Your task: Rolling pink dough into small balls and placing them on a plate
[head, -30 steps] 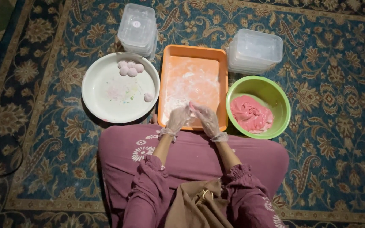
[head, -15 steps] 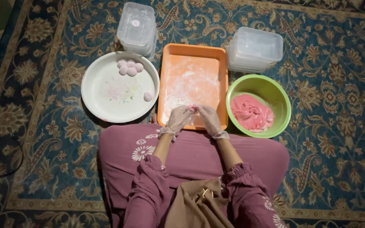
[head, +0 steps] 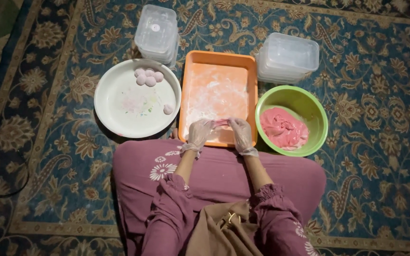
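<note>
Pink dough piece [head: 221,123], pinched between our gloved left hand [head: 199,133] and right hand [head: 241,134] over the floured orange tray [head: 219,61]; five balls [head: 149,77] done on the white plate [head: 119,118], much dough [head: 283,130] left in the green bowl [head: 288,95]

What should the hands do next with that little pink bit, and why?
Probably keep rolling it round. The left hand and right hand pinch a small pink dough piece between them over the floured orange tray, and it looks stretched, not ball-shaped like the pink balls on the white plate. Once round, it likely joins them.
</note>
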